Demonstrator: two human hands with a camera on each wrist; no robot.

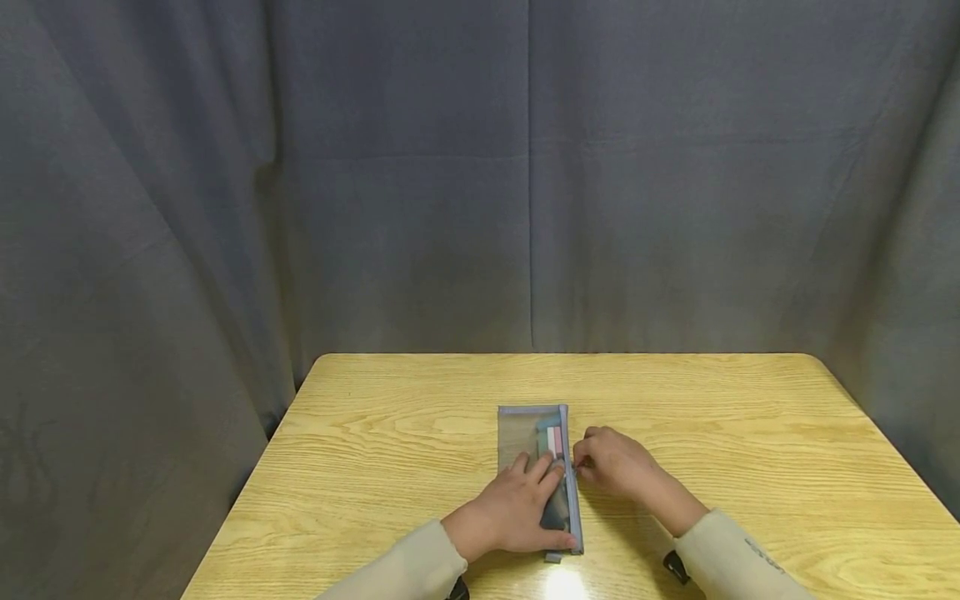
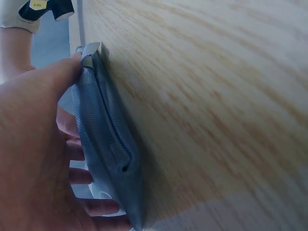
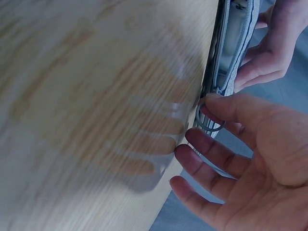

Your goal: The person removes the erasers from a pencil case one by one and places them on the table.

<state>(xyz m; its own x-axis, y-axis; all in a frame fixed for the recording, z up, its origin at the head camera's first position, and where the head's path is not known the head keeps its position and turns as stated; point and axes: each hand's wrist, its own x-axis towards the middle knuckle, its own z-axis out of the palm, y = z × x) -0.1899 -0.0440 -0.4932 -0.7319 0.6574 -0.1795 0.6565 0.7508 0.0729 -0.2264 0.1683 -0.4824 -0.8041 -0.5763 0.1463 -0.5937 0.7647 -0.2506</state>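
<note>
A grey-blue zip pouch [image 1: 517, 427] with a see-through mesh face lies on the table. White, pink and green blocks of colour [image 1: 553, 438] show through the mesh; what they are is unclear. My left hand [image 1: 513, 512] rests across the pouch with spread fingers, its thumb at the near corner by the zip edge [image 2: 108, 118]. At the pouch's right side, my right hand [image 1: 613, 461] pinches the zip's pull near its ring [image 3: 211, 129] between thumb and forefinger. The zip [image 3: 234, 45] is parted on one side of the slider, with something pale inside.
The wood-grain table [image 1: 390, 425] extends on both sides of the pouch. Grey curtains [image 1: 420, 208] hang behind it and at the left and right. Dark bands [image 1: 677, 567] show at the sleeve cuffs.
</note>
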